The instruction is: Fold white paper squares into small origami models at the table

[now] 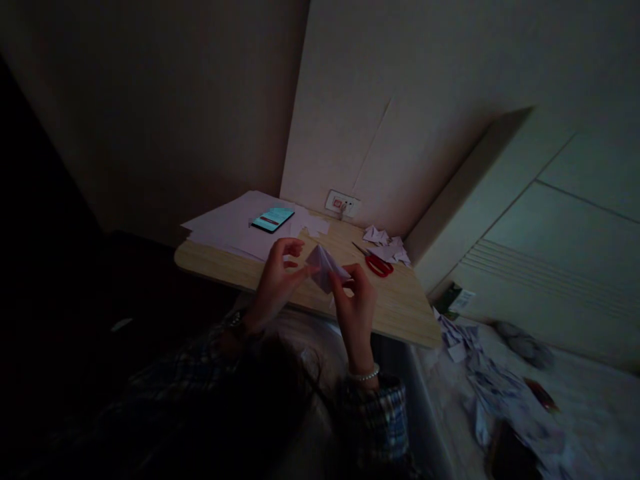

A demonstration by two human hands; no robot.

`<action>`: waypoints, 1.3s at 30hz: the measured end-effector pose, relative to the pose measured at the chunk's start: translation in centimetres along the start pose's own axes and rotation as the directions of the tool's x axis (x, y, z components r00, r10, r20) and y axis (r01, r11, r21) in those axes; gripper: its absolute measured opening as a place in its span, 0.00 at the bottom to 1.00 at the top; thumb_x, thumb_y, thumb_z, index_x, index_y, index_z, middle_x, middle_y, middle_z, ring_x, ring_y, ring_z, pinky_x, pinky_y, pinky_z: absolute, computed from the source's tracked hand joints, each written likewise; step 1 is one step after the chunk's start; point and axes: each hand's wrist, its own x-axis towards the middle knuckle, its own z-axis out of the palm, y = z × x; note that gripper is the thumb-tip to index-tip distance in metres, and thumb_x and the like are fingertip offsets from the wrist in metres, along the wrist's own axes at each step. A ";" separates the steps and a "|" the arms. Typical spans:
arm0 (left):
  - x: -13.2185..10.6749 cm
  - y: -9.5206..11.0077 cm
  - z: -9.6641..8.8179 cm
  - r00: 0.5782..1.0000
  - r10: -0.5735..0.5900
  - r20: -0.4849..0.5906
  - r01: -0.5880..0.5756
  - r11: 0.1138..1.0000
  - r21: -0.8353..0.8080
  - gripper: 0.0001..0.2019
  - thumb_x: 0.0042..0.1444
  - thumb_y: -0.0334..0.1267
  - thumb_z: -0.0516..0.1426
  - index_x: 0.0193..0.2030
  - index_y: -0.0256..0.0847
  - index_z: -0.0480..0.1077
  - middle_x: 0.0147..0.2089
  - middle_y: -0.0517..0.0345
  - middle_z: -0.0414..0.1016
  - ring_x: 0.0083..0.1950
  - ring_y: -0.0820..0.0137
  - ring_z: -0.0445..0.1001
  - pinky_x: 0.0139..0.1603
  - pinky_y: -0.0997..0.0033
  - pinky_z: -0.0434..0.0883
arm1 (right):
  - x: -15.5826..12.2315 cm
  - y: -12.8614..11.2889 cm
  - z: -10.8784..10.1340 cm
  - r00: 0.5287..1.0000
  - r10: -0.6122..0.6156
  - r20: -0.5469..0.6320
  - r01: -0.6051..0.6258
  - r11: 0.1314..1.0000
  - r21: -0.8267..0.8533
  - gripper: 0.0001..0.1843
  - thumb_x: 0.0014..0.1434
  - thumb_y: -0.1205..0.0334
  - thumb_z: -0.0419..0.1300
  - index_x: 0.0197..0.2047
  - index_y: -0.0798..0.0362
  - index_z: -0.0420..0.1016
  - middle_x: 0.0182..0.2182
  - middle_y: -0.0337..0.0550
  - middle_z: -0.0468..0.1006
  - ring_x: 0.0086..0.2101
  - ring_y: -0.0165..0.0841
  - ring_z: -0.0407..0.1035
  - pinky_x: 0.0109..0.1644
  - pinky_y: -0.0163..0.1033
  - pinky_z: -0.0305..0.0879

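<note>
The right hand pinches the paper, scissors at the paper's three o'clock. The left hand is at its nine o'clock; that grip I cannot tell.

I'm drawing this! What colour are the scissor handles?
The scissor handles are red, seen in the head view.

Right hand pinched, left hand loose
</note>
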 end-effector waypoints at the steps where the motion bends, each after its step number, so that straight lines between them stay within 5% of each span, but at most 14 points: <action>1: -0.1 -0.2 0.1 1.000 0.010 -0.021 -0.010 1.000 0.006 0.22 0.39 0.38 0.66 0.42 0.41 0.66 0.45 0.55 0.69 0.46 0.67 0.69 0.41 0.71 0.67 | 0.0 -0.1 0.1 0.998 -0.049 -0.042 0.047 0.998 -0.031 0.05 0.56 0.62 0.57 0.30 0.52 0.66 0.26 0.35 0.70 0.27 0.28 0.65 0.31 0.33 0.62; 4: -0.7 0.1 0.5 1.000 -0.012 0.003 0.012 0.998 -0.055 0.17 0.46 0.38 0.62 0.43 0.41 0.66 0.49 0.52 0.69 0.48 0.67 0.69 0.44 0.69 0.68 | -0.1 -0.3 0.4 0.971 -0.201 -0.131 0.181 0.972 -0.149 0.02 0.57 0.66 0.55 0.31 0.51 0.65 0.27 0.36 0.69 0.28 0.28 0.64 0.32 0.34 0.62; 7: -1.2 1.1 1.0 0.982 -0.037 0.184 0.073 0.979 -0.188 0.16 0.51 0.40 0.59 0.47 0.39 0.67 0.54 0.48 0.69 0.54 0.63 0.69 0.51 0.65 0.68 | -0.1 -0.1 0.6 0.931 -0.326 -0.166 0.286 0.931 -0.227 0.04 0.56 0.70 0.53 0.32 0.51 0.64 0.29 0.37 0.68 0.30 0.29 0.63 0.34 0.35 0.62; 12: -1.5 2.2 1.5 0.920 -0.105 0.378 0.273 0.864 -0.424 0.18 0.53 0.44 0.58 0.49 0.38 0.70 0.52 0.49 0.73 0.55 0.61 0.70 0.54 0.65 0.67 | -0.1 0.6 0.8 0.909 -0.411 -0.067 0.391 0.898 -0.202 0.08 0.54 0.74 0.52 0.36 0.52 0.66 0.34 0.42 0.69 0.37 0.33 0.65 0.40 0.38 0.63; 19: -1.2 2.1 1.3 0.913 -0.206 0.352 0.388 0.706 -0.592 0.15 0.51 0.41 0.61 0.43 0.35 0.72 0.46 0.50 0.77 0.53 0.61 0.70 0.51 0.67 0.69 | -0.5 0.4 0.8 0.896 -0.424 0.130 0.442 0.878 -0.185 0.15 0.54 0.75 0.52 0.43 0.51 0.69 0.41 0.45 0.71 0.44 0.37 0.64 0.48 0.43 0.63; 26: -1.1 2.0 1.1 0.923 -0.262 0.280 0.382 0.703 -0.599 0.08 0.48 0.39 0.62 0.33 0.36 0.73 0.36 0.54 0.77 0.47 0.63 0.74 0.44 0.69 0.71 | -0.7 0.1 0.8 0.910 -0.398 0.116 0.414 0.893 -0.177 0.09 0.57 0.69 0.56 0.43 0.51 0.70 0.41 0.45 0.70 0.43 0.37 0.64 0.48 0.43 0.63; 36: -0.9 2.1 1.1 0.936 -0.258 0.241 0.353 0.703 -0.617 0.06 0.49 0.38 0.60 0.32 0.39 0.72 0.38 0.53 0.78 0.50 0.62 0.72 0.47 0.67 0.71 | -1.0 0.1 0.7 0.885 -0.414 0.214 0.457 0.861 -0.225 0.14 0.57 0.63 0.59 0.48 0.50 0.68 0.46 0.47 0.67 0.48 0.39 0.62 0.52 0.47 0.61; 39: -0.9 2.1 1.1 0.937 -0.240 0.255 0.348 0.714 -0.607 0.09 0.49 0.40 0.60 0.35 0.38 0.73 0.41 0.51 0.78 0.50 0.61 0.72 0.50 0.65 0.70 | -0.9 0.1 0.2 0.902 -0.411 0.131 0.430 0.885 -0.179 0.16 0.57 0.60 0.59 0.49 0.49 0.67 0.48 0.46 0.66 0.51 0.39 0.60 0.55 0.49 0.59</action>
